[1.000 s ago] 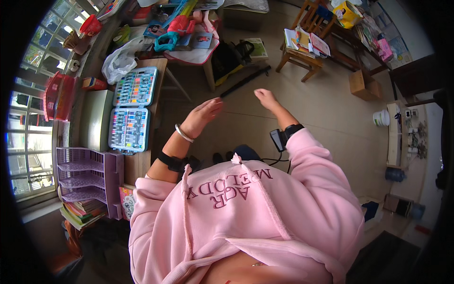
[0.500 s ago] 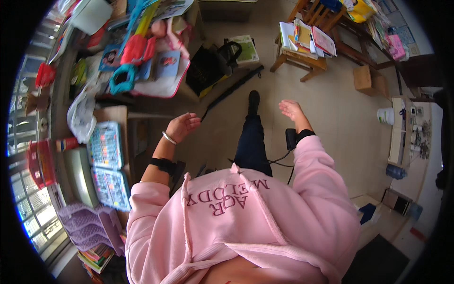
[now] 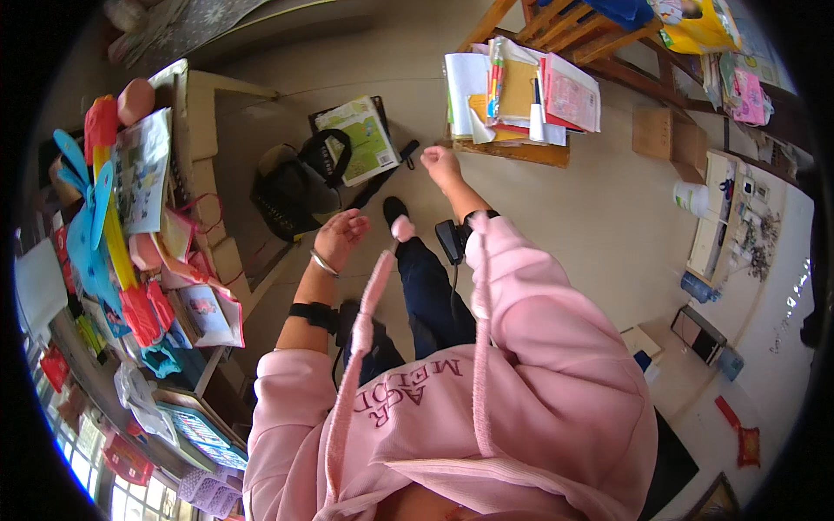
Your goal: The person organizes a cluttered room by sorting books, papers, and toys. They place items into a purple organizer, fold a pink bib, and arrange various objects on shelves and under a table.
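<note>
Pale tiled floor (image 3: 578, 217); multicoloured paper pile (image 3: 519, 91) on brown wooden stool (image 3: 517, 154) now nearer, reachable; right hand (image 3: 442, 165), left hand (image 3: 341, 236) released.

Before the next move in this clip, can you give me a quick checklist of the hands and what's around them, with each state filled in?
1. Left hand free: ok; fingers loosely bent, nothing seen in it.
2. Right hand empty: cannot tell; its fingers are curled.
3. Right hand clear of the stool: cannot tell; it appears beside the edge, depth unclear.
4. Papers on the stool squared up: not ok; they are loosely heaped, edges uneven.
5. Way ahead of the shoe unobstructed: not ok; a black bag and a green book lie near it.
</note>
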`<state>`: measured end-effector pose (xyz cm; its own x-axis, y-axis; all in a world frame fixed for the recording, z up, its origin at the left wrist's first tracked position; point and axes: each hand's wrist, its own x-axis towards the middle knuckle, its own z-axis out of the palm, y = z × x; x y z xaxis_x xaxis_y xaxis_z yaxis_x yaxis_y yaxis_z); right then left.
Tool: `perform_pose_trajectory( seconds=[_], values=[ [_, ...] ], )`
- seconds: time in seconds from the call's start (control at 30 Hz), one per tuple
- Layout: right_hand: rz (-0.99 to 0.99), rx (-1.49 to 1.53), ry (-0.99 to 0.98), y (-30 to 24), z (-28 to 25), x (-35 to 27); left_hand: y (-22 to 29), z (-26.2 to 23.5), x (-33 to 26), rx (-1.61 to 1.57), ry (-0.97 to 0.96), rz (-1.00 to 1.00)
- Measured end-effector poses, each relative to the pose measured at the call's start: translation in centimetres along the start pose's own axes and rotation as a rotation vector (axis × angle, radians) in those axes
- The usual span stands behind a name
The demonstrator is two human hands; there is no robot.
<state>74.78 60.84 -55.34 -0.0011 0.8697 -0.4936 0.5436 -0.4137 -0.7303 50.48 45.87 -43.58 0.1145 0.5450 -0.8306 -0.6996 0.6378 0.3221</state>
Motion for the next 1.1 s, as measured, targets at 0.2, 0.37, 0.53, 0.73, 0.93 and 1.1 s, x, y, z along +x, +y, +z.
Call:
perform_pose_trajectory(
  seconds=[0.2, 0.37, 0.53, 0.73, 0.93, 1.1],
  values=[
    [-0.007, -0.146, 0.442, 1.1, -13.6, 4.6, 3.0, 0.7, 0.9, -0.127, 0.136, -0.099],
    [0.123, 0.038, 0.494, 5.3, -27.5, 6.7, 6.2, 4.5, 1.5, -0.07, 0.161, -0.074],
    [0.257, -0.007, 0.455, 9.8, -37.7, 10.5, 8.2, 13.9, 4.8, 0.079, 0.072, -0.009],
    [0.405, -0.216, 0.507, 14.5, -44.2, 20.1, 2.5, 29.8, 18.0, 0.172, -0.144, -0.023],
    [0.369, 0.176, 0.132, 16.6, -47.3, 24.9, -7.8, 46.1, 31.3, 1.165, 0.02, 0.368],
    [0.109, -0.327, 0.27, 14.1, -47.5, 23.8, -10.7, 50.6, 32.6, 1.641, 0.08, 0.289]
  ],
)
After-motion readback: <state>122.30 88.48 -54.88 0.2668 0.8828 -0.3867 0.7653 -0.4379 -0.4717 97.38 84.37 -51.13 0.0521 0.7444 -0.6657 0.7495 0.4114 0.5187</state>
